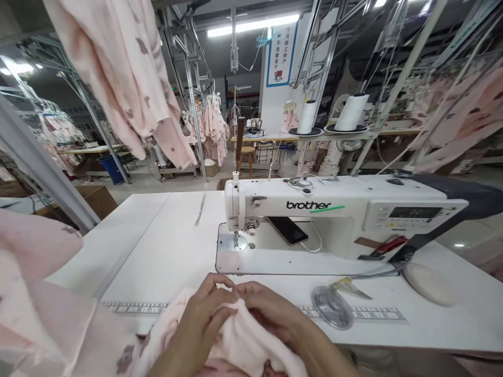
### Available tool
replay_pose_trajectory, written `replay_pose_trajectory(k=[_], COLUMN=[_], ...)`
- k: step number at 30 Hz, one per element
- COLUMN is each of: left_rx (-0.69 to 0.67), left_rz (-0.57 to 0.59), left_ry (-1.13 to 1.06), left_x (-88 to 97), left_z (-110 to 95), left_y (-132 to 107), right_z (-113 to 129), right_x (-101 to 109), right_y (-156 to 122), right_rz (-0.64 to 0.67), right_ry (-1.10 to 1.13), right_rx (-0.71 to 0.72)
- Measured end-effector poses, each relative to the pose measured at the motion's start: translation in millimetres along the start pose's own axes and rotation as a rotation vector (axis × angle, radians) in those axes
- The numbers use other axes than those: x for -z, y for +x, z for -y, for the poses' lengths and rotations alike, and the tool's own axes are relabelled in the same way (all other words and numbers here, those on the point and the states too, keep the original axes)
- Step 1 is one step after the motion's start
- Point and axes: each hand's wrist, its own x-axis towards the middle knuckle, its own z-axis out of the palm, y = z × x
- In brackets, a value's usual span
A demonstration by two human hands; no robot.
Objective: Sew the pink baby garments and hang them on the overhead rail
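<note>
Pink fabric point(243, 343): pale, soft-looking, with a dark brownish patch low on its near side. Position: near, about mid-scene. Far edge pinched up to a small peak; remainder loosely bunched, folds running down toward near right. Full extent to the left unclear.

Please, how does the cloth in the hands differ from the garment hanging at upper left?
The cloth is gathered between the left hand and right hand; the garment hangs with no hand on it.
The cloth is low, at the table's near edge; the garment is higher.
Both are pale pink with darker patches.
</note>
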Motion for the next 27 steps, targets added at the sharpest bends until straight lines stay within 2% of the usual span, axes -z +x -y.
replay_pose_trajectory(k=[4,9,12,14,16,19,21,24,27], left_rx=[0.046,0.183,0.225,0.192,0.116,0.014,0.017,0.071,0.097], left_rz=[-0.025,-0.133,-0.201,-0.258,-0.290,-0.281,-0.247,-0.176,-0.178], left_ry=[-0.079,-0.151,-0.103,-0.001,0.137,0.250,0.233,0.187,0.166], left_x=[-5.8,-9.8,-2.6,3.3,6.4,4.9,3.5,4.8,4.0], left_z=[4.1,1.5,-0.9,0.5,4.4,10.1,11.5,10.7,9.1], left_y=[-2.5,-1.6,-0.9,0.6,3.6,10.0,15.0,23.8,33.4], right_z=[-7.6,-5.5,2.2,9.0,14.6,18.9,20.8,24.8,26.3], right_x=[-4.6,0.8,-0.1,-8.7,-22.3,-38.4,-38.0,-25.5,-19.3], right_y=[0.2,0.8,-8.2,-18.0,-26.4,-31.1,-31.0,-33.2,-35.3], right_rz=[0.056,-0.036,-0.126,-0.220,-0.369,-0.550,-0.555,-0.552,-0.574], right_ry=[0.076,0.064,-0.129,-0.375,-0.687,-1.087,-1.149,-1.069,-1.049], right_rx=[-0.023,-0.015,0.089,0.222,0.335,0.336,0.312,0.355,0.356])
